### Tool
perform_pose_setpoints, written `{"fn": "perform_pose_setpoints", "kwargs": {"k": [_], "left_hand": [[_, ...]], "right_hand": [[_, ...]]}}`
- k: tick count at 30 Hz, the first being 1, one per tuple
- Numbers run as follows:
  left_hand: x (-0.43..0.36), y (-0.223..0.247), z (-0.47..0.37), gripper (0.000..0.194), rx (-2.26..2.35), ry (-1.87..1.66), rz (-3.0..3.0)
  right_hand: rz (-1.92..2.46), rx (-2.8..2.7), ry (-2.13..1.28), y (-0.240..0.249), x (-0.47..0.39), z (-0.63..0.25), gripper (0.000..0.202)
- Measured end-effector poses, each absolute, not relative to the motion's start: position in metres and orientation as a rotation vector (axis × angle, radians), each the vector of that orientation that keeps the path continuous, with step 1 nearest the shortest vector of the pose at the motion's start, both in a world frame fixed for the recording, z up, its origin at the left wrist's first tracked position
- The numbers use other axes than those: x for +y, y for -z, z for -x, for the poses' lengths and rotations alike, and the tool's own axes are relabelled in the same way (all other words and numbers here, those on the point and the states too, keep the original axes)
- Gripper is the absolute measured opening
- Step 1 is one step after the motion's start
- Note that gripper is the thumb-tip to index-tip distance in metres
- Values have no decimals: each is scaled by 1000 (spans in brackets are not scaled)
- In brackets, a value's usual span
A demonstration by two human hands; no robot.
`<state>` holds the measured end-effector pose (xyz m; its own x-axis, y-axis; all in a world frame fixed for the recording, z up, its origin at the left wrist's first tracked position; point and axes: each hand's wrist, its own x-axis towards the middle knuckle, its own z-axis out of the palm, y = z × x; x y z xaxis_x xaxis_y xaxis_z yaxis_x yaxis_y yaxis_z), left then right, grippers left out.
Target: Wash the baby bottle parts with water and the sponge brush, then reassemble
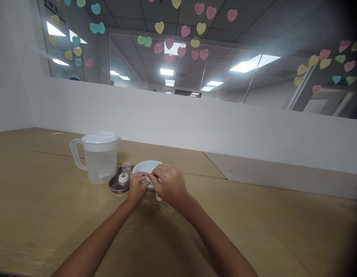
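Observation:
My left hand [138, 188] and my right hand [171, 184] meet over the near edge of a white plate [145, 166]. Between their fingertips is a small whitish item [148, 179], too small to make out, and both hands are closed on it. A clear bottle or cup [166, 208] with a white handle stands on the table, partly hidden under my right hand. Left of my left hand, a metal kidney-shaped tray [115, 186] holds a white ring with a teat [123, 177] and a clear dome cap [126, 168].
A lidded plastic pitcher [100, 159] with clear liquid in it stands left of the tray, its handle to the left. The wooden table [65, 215] runs back to a white wall [155, 119] below a window. A thin pale piece [56, 133] lies at the back left.

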<state>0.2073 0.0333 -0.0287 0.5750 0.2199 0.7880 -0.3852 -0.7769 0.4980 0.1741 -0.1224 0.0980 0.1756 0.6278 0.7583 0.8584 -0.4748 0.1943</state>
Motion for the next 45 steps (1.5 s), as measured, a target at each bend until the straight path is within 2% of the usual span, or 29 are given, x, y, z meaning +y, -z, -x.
{"fn": "perform_pose_setpoints", "kwargs": {"k": [12, 18, 23, 27, 32, 39, 45], "left_hand": [[38, 24, -206, 28, -150, -1259, -2252], [42, 14, -201, 21, -155, -1253, -2259], [45, 14, -199, 19, -148, -1171, -2363], [47, 14, -199, 18, -92, -1155, -2379], [52, 10, -200, 23, 11, -1065, -2449], [55, 15, -202, 37, 125, -861, -2487], [57, 10, -198, 28, 138, -996, -2488]], "right_hand": [[2022, -1426, 1220, -110, -130, -159, 27], [1929, -1398, 1264, -119, -133, -157, 29], [1692, -1365, 1261, -144, -148, -127, 21], [1642, -1224, 1405, -162, -166, -117, 14], [1864, -1068, 1245, -153, -167, -168, 19], [2639, -931, 706, -109, -144, -239, 18], [2918, -911, 522, -94, -142, -252, 18]]}}
